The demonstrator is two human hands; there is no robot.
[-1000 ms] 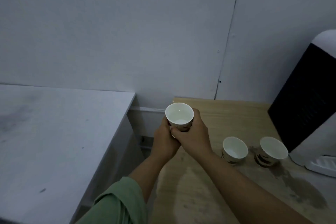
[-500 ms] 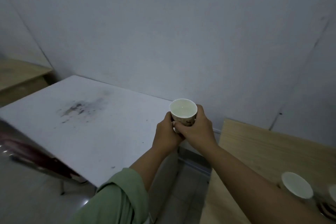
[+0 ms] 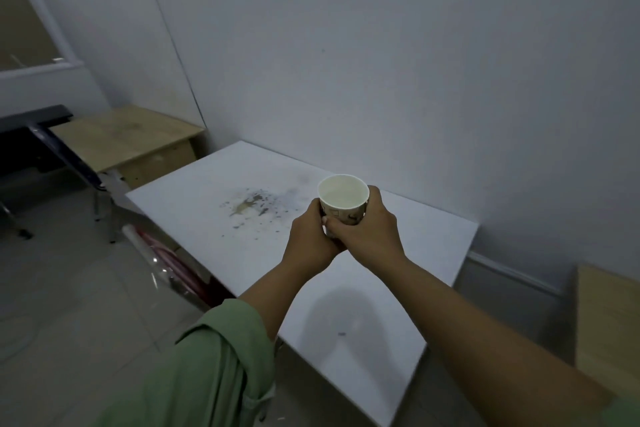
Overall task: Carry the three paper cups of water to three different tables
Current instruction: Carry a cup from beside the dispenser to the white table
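Note:
I hold one paper cup (image 3: 343, 199), white inside with a printed pattern outside, upright in both hands above the white table (image 3: 214, 198). My left hand (image 3: 308, 243) wraps its left side and bottom. My right hand (image 3: 370, 230) wraps its right side, fingers overlapping the left hand's. Water shows low inside the cup. The other two cups are out of view.
The white table has a dirty stain (image 3: 252, 206) near its middle. A wooden table (image 3: 128, 135) stands at the far left by the wall, with a dark chair (image 3: 45, 142) beside it. Another wooden table's edge (image 3: 599, 322) shows at right. Red-and-clear items (image 3: 166, 260) lie under the white table.
My view has swung left, from the wooden table with two cups and a dispenser to the white table. Both hands kept hold of the cup, which now hangs over the white table.

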